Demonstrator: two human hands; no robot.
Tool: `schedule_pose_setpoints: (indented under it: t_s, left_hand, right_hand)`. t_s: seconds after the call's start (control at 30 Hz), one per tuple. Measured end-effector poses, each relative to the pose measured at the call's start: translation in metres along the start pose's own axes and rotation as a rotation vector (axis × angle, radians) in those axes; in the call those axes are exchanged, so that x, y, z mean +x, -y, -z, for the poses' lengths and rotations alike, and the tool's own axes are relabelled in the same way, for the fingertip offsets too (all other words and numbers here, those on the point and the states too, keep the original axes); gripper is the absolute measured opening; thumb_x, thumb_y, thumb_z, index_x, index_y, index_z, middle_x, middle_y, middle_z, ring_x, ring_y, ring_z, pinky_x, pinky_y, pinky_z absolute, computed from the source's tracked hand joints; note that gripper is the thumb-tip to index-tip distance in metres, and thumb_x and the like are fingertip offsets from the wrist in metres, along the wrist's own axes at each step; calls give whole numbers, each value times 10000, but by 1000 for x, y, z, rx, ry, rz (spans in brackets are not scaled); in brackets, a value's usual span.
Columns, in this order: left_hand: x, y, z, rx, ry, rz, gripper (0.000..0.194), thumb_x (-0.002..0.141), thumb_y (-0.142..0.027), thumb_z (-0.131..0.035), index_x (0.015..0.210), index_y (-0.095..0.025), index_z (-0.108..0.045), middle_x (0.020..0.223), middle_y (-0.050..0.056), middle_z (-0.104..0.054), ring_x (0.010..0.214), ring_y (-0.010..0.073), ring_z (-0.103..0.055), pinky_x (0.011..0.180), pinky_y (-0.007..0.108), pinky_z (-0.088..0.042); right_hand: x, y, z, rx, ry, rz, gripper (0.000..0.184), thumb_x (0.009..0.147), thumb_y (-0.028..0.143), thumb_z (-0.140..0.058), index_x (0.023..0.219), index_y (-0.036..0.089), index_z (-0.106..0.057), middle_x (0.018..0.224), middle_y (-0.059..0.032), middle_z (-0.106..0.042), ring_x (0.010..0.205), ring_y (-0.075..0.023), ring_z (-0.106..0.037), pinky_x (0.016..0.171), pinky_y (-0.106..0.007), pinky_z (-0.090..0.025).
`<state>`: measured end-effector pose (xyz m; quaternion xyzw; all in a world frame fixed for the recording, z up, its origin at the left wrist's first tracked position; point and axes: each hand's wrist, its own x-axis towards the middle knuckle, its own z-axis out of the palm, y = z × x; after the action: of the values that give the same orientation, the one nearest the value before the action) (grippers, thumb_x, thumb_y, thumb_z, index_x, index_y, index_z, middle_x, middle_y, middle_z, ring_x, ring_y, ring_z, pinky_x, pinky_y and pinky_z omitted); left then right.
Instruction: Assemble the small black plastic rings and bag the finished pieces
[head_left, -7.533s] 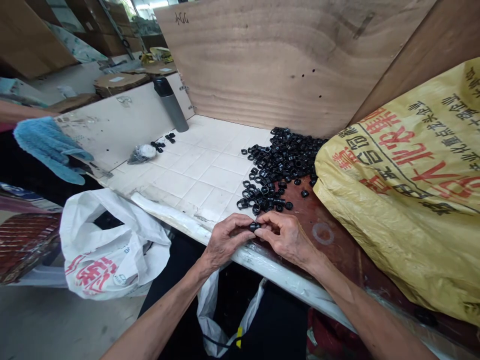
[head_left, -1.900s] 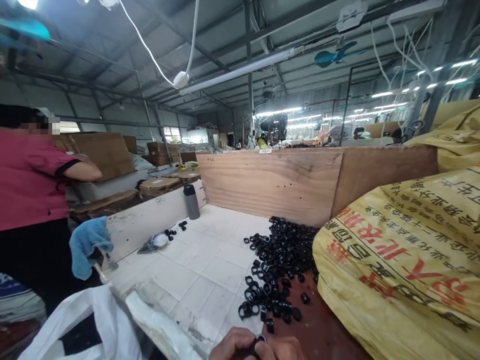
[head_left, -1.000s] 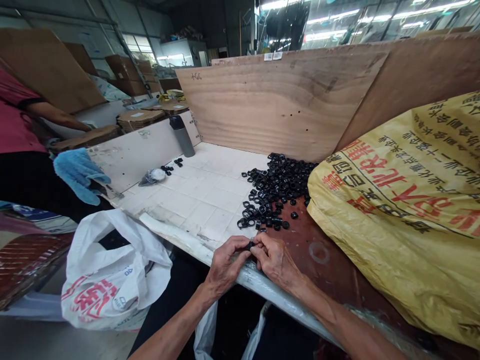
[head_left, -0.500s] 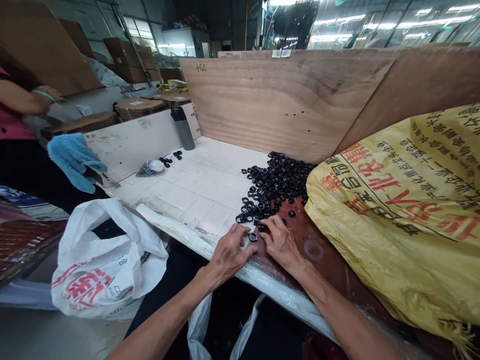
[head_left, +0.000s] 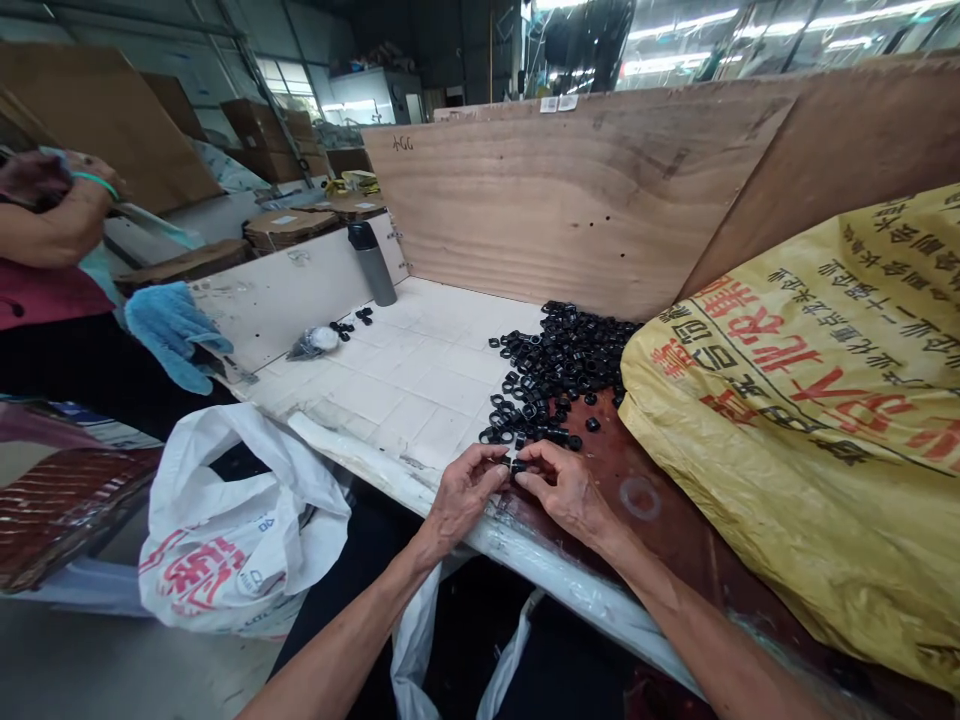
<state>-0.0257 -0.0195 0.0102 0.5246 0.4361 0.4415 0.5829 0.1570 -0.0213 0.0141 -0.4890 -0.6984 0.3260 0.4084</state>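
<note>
My left hand [head_left: 466,492] is closed in a pinch at the table's front edge, thumb and fingertips on a small black ring-shaped part. Facing it, my right hand [head_left: 564,490] pinches a small black part [head_left: 517,466] against it, so the two sets of fingertips nearly meet. The fingers cover most of both pieces, and I cannot tell whether they are joined. Just beyond the fingertips spreads a heap of similar black parts [head_left: 562,350], with loose rings along its near side.
A yellow printed sack [head_left: 787,420] lies to the right. A wooden board [head_left: 570,200] walls the back. Farther left are a grey bottle [head_left: 373,268], a small bag [head_left: 313,342], a blue cloth [head_left: 171,335] and a hanging white bag [head_left: 240,530]. Another person [head_left: 60,250] stands at far left.
My hands have come together, the left lifting the ring from the table and the right bringing its black part to it. The view has shifted slightly. The other person's arm is raised.
</note>
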Motion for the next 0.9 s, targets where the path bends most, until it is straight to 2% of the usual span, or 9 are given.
schedule_pose_setpoints:
  t_s: [0.13,0.3,0.43,0.53,0.7,0.77,0.87,0.9]
  left_hand:
    - [-1,-3,1,-196,3,78,356,794,-328,-749,1075,-142,-635,854,24,-695,759,128,-669,787,265,-543]
    - [-2,-3,0,-227,37,56,298,789,-299,-759,1022,-145,-658,918,35,-704,803,132,-665,785,249,-538]
    - [-3,-1,0,-139,54,-41,298,836,-293,-707,1105,-178,-651,1016,47,-669,904,160,-659,852,287,-539]
    - [-3,4,1,-18,47,-137,254,856,-294,-679,1082,-179,-669,1078,70,-638,979,195,-644,895,325,-535]
    - [-3,10,3,99,18,-217,221,867,-283,-668,1062,-179,-673,1051,76,-642,938,190,-639,855,313,-529]
    - [-6,7,2,152,6,-273,208,865,-276,-670,1050,-182,-682,1039,74,-647,926,185,-634,840,306,-522]
    - [-9,5,1,210,6,-348,199,853,-274,-684,1026,-178,-704,994,78,-665,920,189,-630,849,311,-512]
    - [-9,5,1,202,4,-354,206,851,-286,-687,1024,-176,-707,980,80,-668,903,187,-633,826,304,-516]
  right_hand:
    - [1,3,0,-10,-19,89,149,854,148,-614,969,214,-684,910,-12,-660,818,-160,-617,747,-273,-478]
    - [-1,2,-1,31,-49,25,136,854,184,-639,985,204,-668,846,-1,-668,724,-148,-616,682,-257,-484]
    - [-3,2,-4,21,-73,-4,100,867,203,-630,959,195,-668,799,0,-668,702,-151,-618,674,-256,-480]
    - [-3,3,-6,23,-82,-33,104,874,221,-623,965,189,-660,789,-2,-666,677,-149,-617,637,-245,-479]
    - [0,5,-3,-61,-56,39,74,880,250,-626,907,192,-664,836,-18,-687,757,-167,-646,721,-254,-497]
    - [-2,4,-3,-97,-37,65,116,903,295,-613,863,201,-665,785,-10,-685,714,-166,-647,695,-248,-503]
    - [-4,-6,-6,-149,-13,129,273,958,366,-536,765,214,-656,706,-6,-680,634,-157,-654,619,-226,-520]
    - [-4,-11,-8,-161,-43,167,275,961,385,-528,797,215,-669,731,-15,-698,648,-164,-673,624,-224,-536]
